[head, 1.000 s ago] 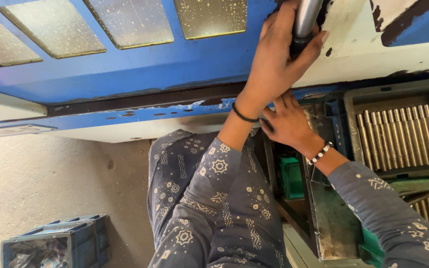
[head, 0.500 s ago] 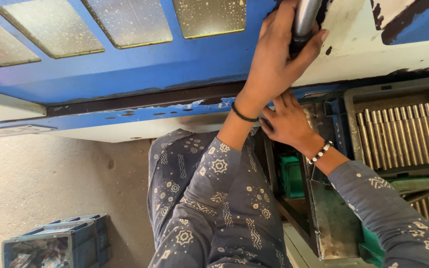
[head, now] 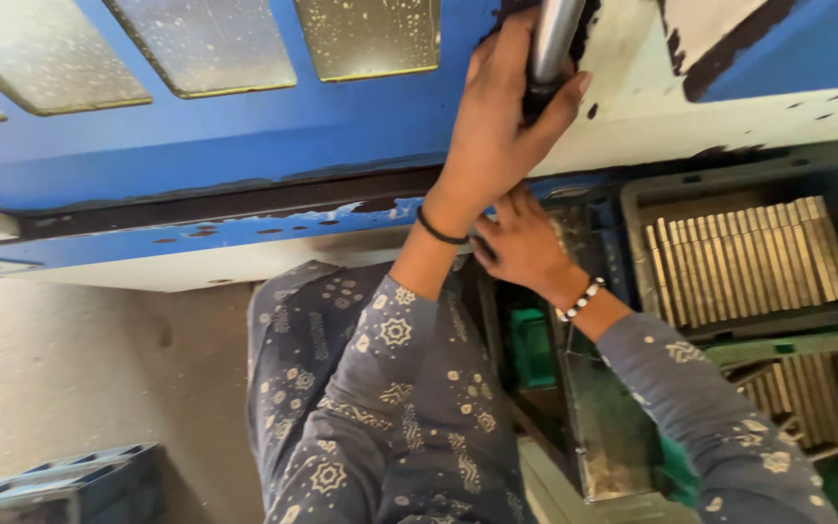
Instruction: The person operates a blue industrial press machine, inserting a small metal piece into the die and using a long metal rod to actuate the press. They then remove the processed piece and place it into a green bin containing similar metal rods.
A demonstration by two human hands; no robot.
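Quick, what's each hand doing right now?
Left hand: closed around the metal lever handle.
Right hand: reaching into the machine; grip cannot be told.

Metal lever handle (head: 553,44): round, polished silver-grey bar, runs near upright out of the top edge of frame, slight tilt, against the white and blue machine panel. Lower end is dark, looks like a black sleeve, mostly covered. Left hand (head: 497,126) wrapped around that lower end, thumb across the front, fingers closed behind it.

Right hand (head: 526,247) just below, at the dark opening under the panel edge, fingers bent inward and touching the machine part there. What the fingertips rest on is hidden, can't tell.
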